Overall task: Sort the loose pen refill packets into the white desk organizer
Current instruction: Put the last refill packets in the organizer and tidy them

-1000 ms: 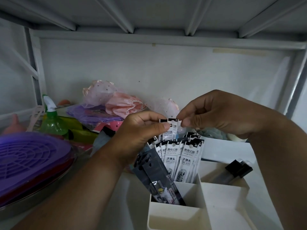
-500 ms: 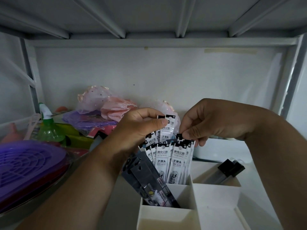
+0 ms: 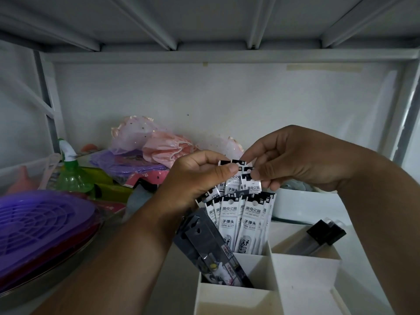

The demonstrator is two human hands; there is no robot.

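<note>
White refill packets (image 3: 236, 178) between both hands' fingers (image 3: 229, 169)

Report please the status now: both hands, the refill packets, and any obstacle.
Left hand and right hand pinch raised white refill packets. Rest stand in white organizer. Dark packets lean alongside; nothing blocks.

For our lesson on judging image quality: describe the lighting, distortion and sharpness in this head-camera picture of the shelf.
Head view: dim, flat light with no glare; both forearms fall into shadow low in the frame. Wide-angle distortion bows the shelf frame and side posts. The print on the white refill packets stands sharp and readable, as do the left hand and right hand; the purple basket at the edge looks softer.
</note>
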